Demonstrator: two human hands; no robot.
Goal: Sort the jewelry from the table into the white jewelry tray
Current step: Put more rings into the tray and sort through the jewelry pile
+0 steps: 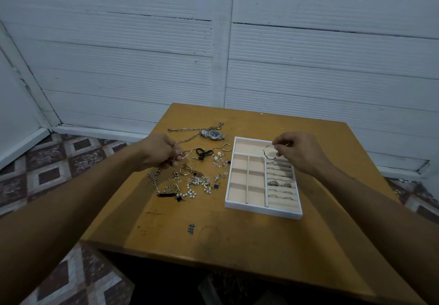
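Tangled jewelry pile (190, 181): single pieces too small to tell.

One mark only — "#" (191, 229) inked on table (261, 238).

My feed is dim, with a bluish cast on the wall (332, 55). Soft arm shadows fall across the counter (273, 238) nearside of both grips. Wide-angle distortion bends the edges. Small jewelry beside my left grip looks soft.

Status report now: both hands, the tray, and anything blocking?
Left hand pinches hoop over pile. Right hand holds hoop earring above tray. Rings already slotted. Nothing blocking.
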